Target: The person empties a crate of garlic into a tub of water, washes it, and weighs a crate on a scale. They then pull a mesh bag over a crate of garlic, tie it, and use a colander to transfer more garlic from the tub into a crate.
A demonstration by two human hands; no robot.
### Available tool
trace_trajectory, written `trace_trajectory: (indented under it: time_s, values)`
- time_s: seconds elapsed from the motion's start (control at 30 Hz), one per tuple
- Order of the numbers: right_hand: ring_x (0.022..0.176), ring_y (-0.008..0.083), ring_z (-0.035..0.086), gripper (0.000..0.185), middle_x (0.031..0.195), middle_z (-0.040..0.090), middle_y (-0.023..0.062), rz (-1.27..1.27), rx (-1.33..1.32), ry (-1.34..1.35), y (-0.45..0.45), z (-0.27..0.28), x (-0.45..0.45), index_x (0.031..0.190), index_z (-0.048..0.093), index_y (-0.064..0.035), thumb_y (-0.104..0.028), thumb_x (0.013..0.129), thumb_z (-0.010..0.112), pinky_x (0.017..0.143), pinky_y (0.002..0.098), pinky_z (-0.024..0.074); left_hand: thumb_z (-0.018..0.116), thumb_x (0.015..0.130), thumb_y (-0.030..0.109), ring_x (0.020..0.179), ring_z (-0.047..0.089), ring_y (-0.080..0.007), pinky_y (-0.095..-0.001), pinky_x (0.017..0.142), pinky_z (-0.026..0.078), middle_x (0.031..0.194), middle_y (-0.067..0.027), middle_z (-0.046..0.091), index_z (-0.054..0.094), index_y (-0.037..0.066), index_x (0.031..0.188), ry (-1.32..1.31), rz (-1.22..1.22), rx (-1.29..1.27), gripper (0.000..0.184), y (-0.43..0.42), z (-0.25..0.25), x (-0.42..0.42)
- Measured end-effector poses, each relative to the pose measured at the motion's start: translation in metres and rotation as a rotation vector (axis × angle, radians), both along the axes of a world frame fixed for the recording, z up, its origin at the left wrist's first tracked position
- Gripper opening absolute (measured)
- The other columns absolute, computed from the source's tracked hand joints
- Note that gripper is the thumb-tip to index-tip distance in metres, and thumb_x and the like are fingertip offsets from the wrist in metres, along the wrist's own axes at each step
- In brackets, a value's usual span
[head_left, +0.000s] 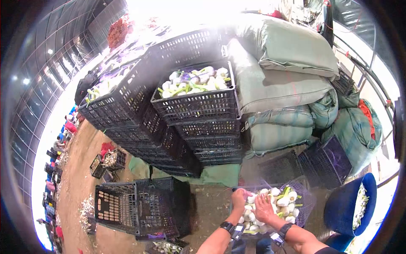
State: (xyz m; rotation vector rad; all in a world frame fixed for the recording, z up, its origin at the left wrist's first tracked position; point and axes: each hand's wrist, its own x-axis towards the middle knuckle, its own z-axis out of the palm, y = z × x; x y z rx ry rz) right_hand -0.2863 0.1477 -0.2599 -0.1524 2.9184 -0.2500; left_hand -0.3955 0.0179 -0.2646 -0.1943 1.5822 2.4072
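Below me lies a heap of white garlic bulbs [292, 196] with green stems, in and around a purple mesh net [306, 207]. At the heap's upper left edge, my left hand [239, 200] is closed; what its fingers hold is hidden. My right hand [264, 209] rests on top of the bulbs, its fingers stretched out. Both hands are close together, and each wrist wears a dark strap with a small device.
Stacked black crates [198, 106] topped with garlic stand ahead, beside stuffed pale sacks [287, 91]. Crates lying on their sides [118, 207] are at left. A blue tub [338, 209] with pale scraps stands at right. People sit along the far left.
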Motion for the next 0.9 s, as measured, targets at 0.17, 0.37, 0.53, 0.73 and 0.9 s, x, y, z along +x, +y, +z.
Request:
trace_trajectory:
  time_s: [0.17, 0.37, 0.53, 0.73, 0.9]
  values:
    - [0.125, 0.0390, 0.047, 0.065, 0.127, 0.056, 0.0249, -0.065, -0.181, -0.015, -0.003, 0.052, -0.009, 0.133, 0.050, 0.0041, -0.048, 0.094, 0.052, 0.109, 0.0509, 0.0274, 0.042, 0.085, 0.012, 0.050, 0.047, -0.0166, -0.0328, 0.053, 0.045, 0.055, -0.0059, 0.046, 0.048, 0.006, 0.062, -0.075, 0.004, -0.048, 0.025, 0.008, 0.033, 0.021]
    - [0.087, 0.0403, 0.065, 0.062, 0.087, 0.066, 0.0211, -0.015, -0.490, -0.061, -0.010, 0.112, 0.057, 0.105, 0.057, 0.0009, -0.056, 0.082, 0.065, 0.076, 0.0488, 0.0505, 0.042, 0.088, 0.013, 0.048, 0.039, -0.0118, -0.0290, 0.047, 0.037, 0.054, -0.0005, 0.041, 0.044, 0.011, 0.060, -0.209, 0.030, 0.082, 0.028, -0.001, 0.028, 0.016]
    - [0.077, 0.0387, 0.065, 0.029, 0.081, 0.066, 0.0180, -0.035, -0.347, -0.427, -0.005, 0.105, 0.077, 0.094, 0.062, -0.0071, -0.034, 0.084, 0.065, 0.064, 0.0482, 0.0515, 0.046, 0.080, 0.014, 0.042, 0.041, -0.0133, -0.0295, 0.040, 0.033, 0.050, -0.0027, 0.043, 0.045, 0.011, 0.057, -0.171, 0.009, 0.067, 0.023, 0.012, 0.038, 0.014]
    - [0.068, 0.0311, 0.065, 0.007, 0.073, 0.061, 0.0094, 0.050, -0.510, 0.027, 0.004, 0.081, 0.096, 0.080, 0.058, -0.0078, -0.014, 0.081, 0.062, 0.054, 0.0440, 0.0490, 0.043, 0.083, 0.016, 0.041, 0.033, -0.0125, -0.0290, 0.041, 0.025, 0.049, -0.0027, 0.038, 0.040, 0.009, 0.056, -0.216, -0.136, 0.178, 0.027, -0.008, 0.036, 0.033]
    - [0.067, 0.0278, 0.064, 0.006, 0.074, 0.059, 0.0077, 0.080, -0.518, 0.094, -0.005, 0.094, 0.069, 0.081, 0.058, -0.0084, -0.012, 0.079, 0.063, 0.056, 0.0408, 0.0493, 0.045, 0.088, 0.021, 0.043, 0.027, -0.0137, -0.0307, 0.043, 0.024, 0.049, -0.0012, 0.032, 0.038, 0.012, 0.060, -0.291, -0.180, 0.158, 0.030, -0.013, 0.058, 0.042]
